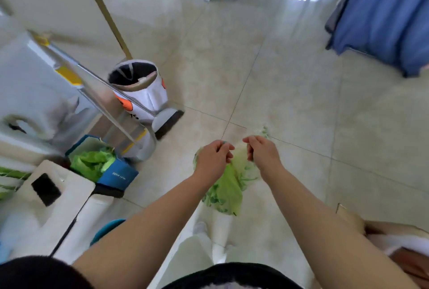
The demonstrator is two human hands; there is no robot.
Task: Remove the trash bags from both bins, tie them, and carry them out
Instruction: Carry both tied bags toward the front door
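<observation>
Side by side: left hand and right hand, fingers curled, each pinching mouth of thin green plastic trash bag. Bag hangs directly below fingers, long axis vertical, above tiled floor. Tying likely next; both hands equally near.

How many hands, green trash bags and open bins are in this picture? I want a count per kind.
Hands: 2, left hand and right hand
Green trash bags: 2, held bag and binned bag
Open bins: 2, blue bin and white bin
Total: 6
</observation>
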